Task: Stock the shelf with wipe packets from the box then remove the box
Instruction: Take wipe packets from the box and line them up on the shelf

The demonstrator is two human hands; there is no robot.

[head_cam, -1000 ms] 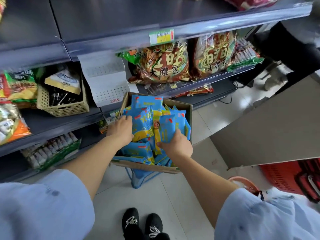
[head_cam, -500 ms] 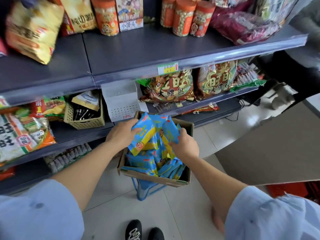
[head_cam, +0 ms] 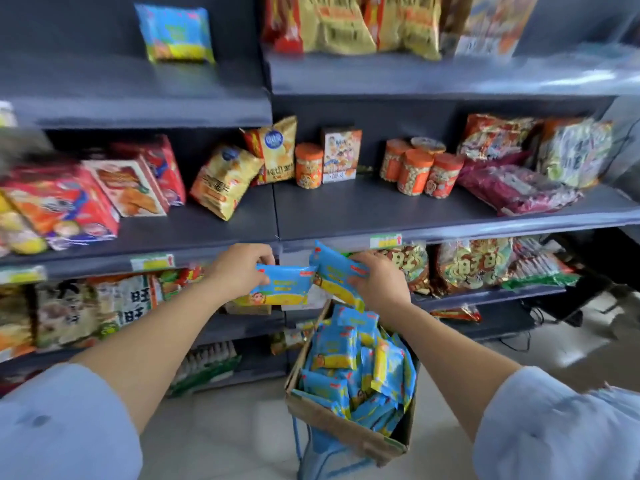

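A blue-and-yellow wipe packet (head_cam: pixel 284 287) is gripped by the left hand (head_cam: pixel 242 268), the thumb laid on its upper edge and the fingers curled under it. A second wipe packet (head_cam: pixel 337 271) is gripped by the right hand (head_cam: pixel 377 282), fingers curled round its right end; it is tilted, with its top corner pointing toward eleven o'clock. The two are held just beside each other in the air, in front of the lip of the middle shelf (head_cam: pixel 381 206); whether they touch cannot be told.

The cardboard box (head_cam: pixel 346 427) is found at six o'clock from the hands, toward five o'clock in the view. It is filled with loose packets (head_cam: pixel 346 351) of the same blue and yellow, heaped at mixed angles, and it is carried on a blue stool (head_cam: pixel 325 457) standing on the floor.

On the middle shelf, orange jars (head_cam: pixel 420 171) are grouped at one o'clock from the right hand, and yellow snack bags (head_cam: pixel 225 181) are leaned at eleven o'clock from the left hand. On the upper shelf (head_cam: pixel 138 77), at eleven o'clock in the view, one blurred blue packet (head_cam: pixel 175 32) is seen standing upright. Light blue sleeves (head_cam: pixel 62 420) are worn, pushed up on both forearms.
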